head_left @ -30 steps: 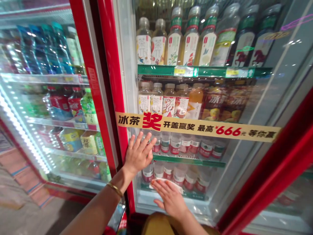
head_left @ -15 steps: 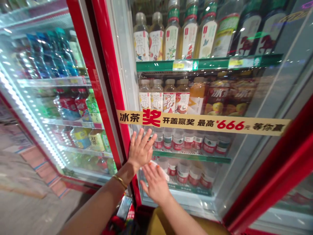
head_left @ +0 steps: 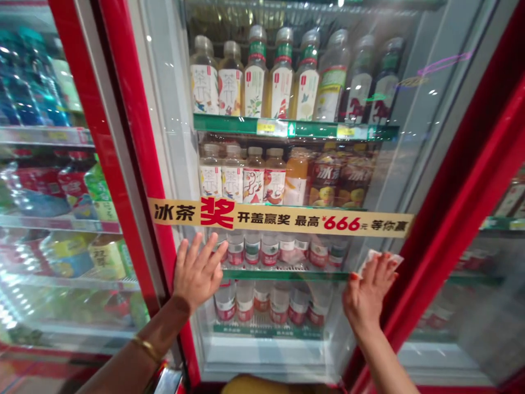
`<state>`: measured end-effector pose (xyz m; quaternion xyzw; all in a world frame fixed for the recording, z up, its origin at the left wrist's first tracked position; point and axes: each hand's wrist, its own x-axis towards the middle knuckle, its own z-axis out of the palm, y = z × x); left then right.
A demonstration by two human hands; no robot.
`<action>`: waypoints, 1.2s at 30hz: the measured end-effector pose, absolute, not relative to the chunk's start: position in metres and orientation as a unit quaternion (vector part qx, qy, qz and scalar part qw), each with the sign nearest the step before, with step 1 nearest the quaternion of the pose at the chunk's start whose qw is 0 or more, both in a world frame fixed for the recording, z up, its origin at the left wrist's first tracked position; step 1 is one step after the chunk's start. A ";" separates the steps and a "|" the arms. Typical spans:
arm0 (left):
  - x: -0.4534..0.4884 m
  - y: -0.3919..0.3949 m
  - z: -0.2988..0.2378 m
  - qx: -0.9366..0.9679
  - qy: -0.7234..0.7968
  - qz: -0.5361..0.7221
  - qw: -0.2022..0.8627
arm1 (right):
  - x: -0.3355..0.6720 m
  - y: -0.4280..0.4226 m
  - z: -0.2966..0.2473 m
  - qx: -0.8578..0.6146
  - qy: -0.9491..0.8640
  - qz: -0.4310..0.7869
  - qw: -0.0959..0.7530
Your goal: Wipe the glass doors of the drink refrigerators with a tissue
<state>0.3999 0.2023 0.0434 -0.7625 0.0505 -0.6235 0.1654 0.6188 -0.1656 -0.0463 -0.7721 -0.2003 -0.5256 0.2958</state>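
My left hand (head_left: 199, 272) lies with its fingers spread against the left side of a glass cooler door (head_left: 283, 358), close to its red frame. A gold bangle (head_left: 146, 348) circles my left wrist. At the door's right side, my right hand (head_left: 365, 301) presses a white tissue (head_left: 396, 258) to the glass beside the red frame. The tissue sticks out around my fingertips, and the rest is hidden under them. Above both hands, a yellow banner with printed characters (head_left: 266, 218) runs across the door.
Behind the glass, bottled drinks (head_left: 280, 87) stand in rows on green-edged shelves (head_left: 235, 123). Another lit drinks cooler (head_left: 45, 137) adjoins on the left, and shelves of goods (head_left: 506, 223) show at the right. A dark-screened phone-like object (head_left: 169, 380) is low at the left.
My right hand has moved with the tissue from beside my left hand across to the door's right edge. My left hand stays spread on the left side. The view has shifted right.
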 end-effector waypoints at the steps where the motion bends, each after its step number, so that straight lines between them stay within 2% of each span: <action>1: 0.400 0.202 0.043 -0.762 0.049 -0.624 0.166 | 0.620 -0.166 -0.056 -0.773 -0.180 -0.512 0.328; 4: 0.400 0.203 0.042 -0.763 0.043 -0.622 0.168 | 0.594 -0.139 -0.114 -0.769 -0.165 -0.466 0.405; 7: 0.400 0.203 0.041 -0.761 0.041 -0.623 0.176 | 0.544 -0.090 -0.178 -0.764 -0.191 -0.430 0.441; 10: 0.400 0.205 0.040 -0.761 0.040 -0.621 0.184 | 0.502 -0.057 -0.210 -0.754 -0.222 -0.370 0.495; 14: 0.398 0.212 0.043 -0.769 0.035 -0.613 0.174 | 0.470 -0.069 -0.196 -0.728 -0.210 -0.291 0.584; 16: 0.397 0.211 0.045 -0.779 0.040 -0.607 0.151 | 0.455 -0.095 -0.170 -0.668 -0.174 -0.194 0.697; 18: 0.396 0.194 0.045 -0.785 0.038 -0.608 0.112 | 0.434 -0.126 -0.138 -0.529 -0.114 -0.029 0.840; 20: 0.391 0.156 0.038 -0.795 0.000 -0.607 -0.011 | 0.412 -0.152 -0.109 -0.372 -0.057 0.109 0.920; 22: 0.378 0.103 0.022 -0.802 -0.060 -0.545 -0.235 | 0.392 -0.169 -0.090 -0.308 -0.023 0.160 0.937; 24: 0.357 0.044 -0.002 -0.785 -0.101 -0.390 -0.471 | 0.379 -0.177 -0.083 -0.294 -0.007 0.170 0.941; 27: 0.330 -0.027 -0.037 -0.723 -0.098 -0.165 -0.663 | 0.369 -0.183 -0.085 -0.305 0.000 0.175 0.936; 30: 0.320 -0.053 -0.051 -0.674 -0.078 -0.047 -0.733 | 0.367 -0.193 -0.086 -0.332 -0.014 0.206 0.920; 36: 0.308 -0.022 -0.041 -0.649 -0.138 -0.088 -0.743 | 0.380 -0.209 -0.096 -0.389 -0.060 0.286 0.874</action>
